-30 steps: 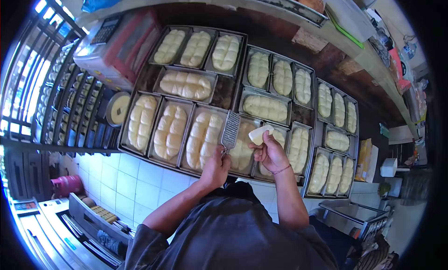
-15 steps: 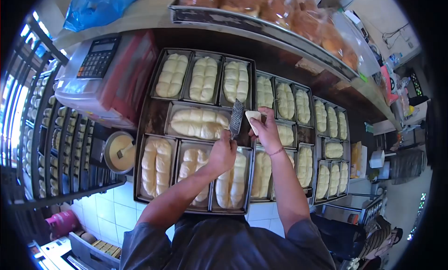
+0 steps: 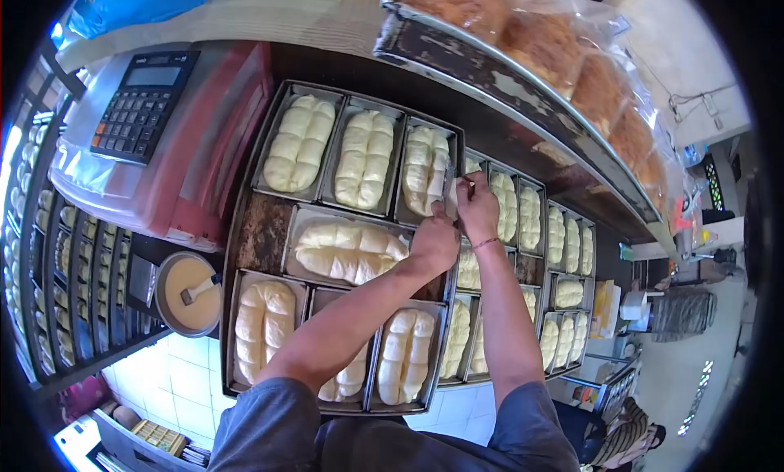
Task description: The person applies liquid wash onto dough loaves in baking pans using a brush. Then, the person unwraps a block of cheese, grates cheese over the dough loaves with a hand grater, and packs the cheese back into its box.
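Note:
My left hand (image 3: 436, 242) is closed round the handle end of a small flat grater (image 3: 439, 178), which is held over the right-hand tin of the upper row. Under the grater sits a pale segmented dough loaf (image 3: 419, 163). Just to the right, my right hand (image 3: 480, 209) pinches a pale block that looks like cheese (image 3: 454, 189), close against the grater. My fingers hide most of the block. Nearest below my left hand, another dough loaf (image 3: 347, 253) lies crosswise in its tin.
More trays of dough loaves (image 3: 529, 215) continue to the right. A pot of pale liquid (image 3: 193, 292) with a brush stands at the left, below a plastic box with a calculator (image 3: 145, 104). Bagged baked bread (image 3: 539, 43) fills a tray on the raised shelf.
The view has shifted closer. The grater and the pale block, apart earlier, are now together over the upper right loaf of the near tray.

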`<state>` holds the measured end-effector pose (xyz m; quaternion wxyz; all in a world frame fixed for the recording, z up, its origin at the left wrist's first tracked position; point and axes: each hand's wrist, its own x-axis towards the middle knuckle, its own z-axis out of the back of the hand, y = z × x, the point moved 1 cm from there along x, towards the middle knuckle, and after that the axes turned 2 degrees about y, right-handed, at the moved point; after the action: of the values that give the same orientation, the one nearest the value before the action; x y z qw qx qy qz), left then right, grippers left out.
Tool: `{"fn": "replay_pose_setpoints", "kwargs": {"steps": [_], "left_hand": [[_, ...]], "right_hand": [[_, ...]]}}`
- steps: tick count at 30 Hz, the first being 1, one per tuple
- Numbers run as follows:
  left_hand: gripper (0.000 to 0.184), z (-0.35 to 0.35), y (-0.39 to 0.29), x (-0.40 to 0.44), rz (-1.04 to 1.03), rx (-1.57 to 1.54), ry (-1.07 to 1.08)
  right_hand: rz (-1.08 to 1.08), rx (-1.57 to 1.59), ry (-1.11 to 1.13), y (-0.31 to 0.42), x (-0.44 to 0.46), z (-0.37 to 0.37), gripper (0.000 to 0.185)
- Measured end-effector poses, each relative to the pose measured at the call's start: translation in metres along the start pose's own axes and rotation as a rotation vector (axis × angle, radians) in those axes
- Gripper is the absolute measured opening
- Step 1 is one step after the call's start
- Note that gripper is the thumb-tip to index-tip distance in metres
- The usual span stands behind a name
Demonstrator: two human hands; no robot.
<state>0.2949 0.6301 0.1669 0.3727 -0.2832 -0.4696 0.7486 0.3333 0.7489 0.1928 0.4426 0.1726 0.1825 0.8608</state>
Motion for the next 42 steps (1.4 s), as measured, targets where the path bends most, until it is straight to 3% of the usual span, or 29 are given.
{"fn": "replay_pose_setpoints", "kwargs": {"steps": [3,6,13,17,19,21,27,30,34,37,42], "left_hand": [[0.033,-0.011,0.002,0.019,-0.017,0.012,-0.009],[0.036,-0.02,0.004,0.027,-0.016,0.109,0.023],[0.036,-0.006,-0.005,0.061,0.085,0.001,0.032],[0.036,0.001,-0.002,0.078,0.01,0.015,0.004],[0.036,0.004,0.001,0.084,-0.027,0.034,-0.006],[0.037,0.006,0.005,0.084,0.099,-0.007,-0.012],[0.038,0.015,0.016,0.075,0.191,-0.119,0.002],[0.037,0.014,0.01,0.04,0.031,0.051,-0.051],[0.036,0.021,0.004,0.003,0.166,0.056,0.058],[0.034,0.004,0.012,-0.005,0.094,0.04,0.021],[0.032,-0.008,0.011,-0.023,0.105,0.17,-0.005]], "right_hand": [[0.018,-0.074,0.038,0.001,0.016,0.001,0.023],[0.19,-0.153,-0.072,-0.003,0.061,-0.013,0.022],[0.313,-0.191,-0.011,-0.005,0.123,-0.015,0.027],[0.256,-0.265,0.014,0.002,0.085,-0.019,0.027],[0.257,-0.233,-0.004,0.011,0.108,-0.026,0.026],[0.245,-0.166,-0.026,0.018,0.127,-0.037,0.024],[0.288,-0.168,0.01,0.043,0.085,-0.032,0.026],[0.207,-0.226,-0.001,0.036,0.069,-0.033,0.025],[0.236,-0.142,-0.019,0.033,0.062,-0.031,0.026],[0.188,-0.094,-0.002,0.036,0.01,-0.007,0.026],[0.152,-0.183,-0.069,0.024,0.017,-0.02,0.027]]}}
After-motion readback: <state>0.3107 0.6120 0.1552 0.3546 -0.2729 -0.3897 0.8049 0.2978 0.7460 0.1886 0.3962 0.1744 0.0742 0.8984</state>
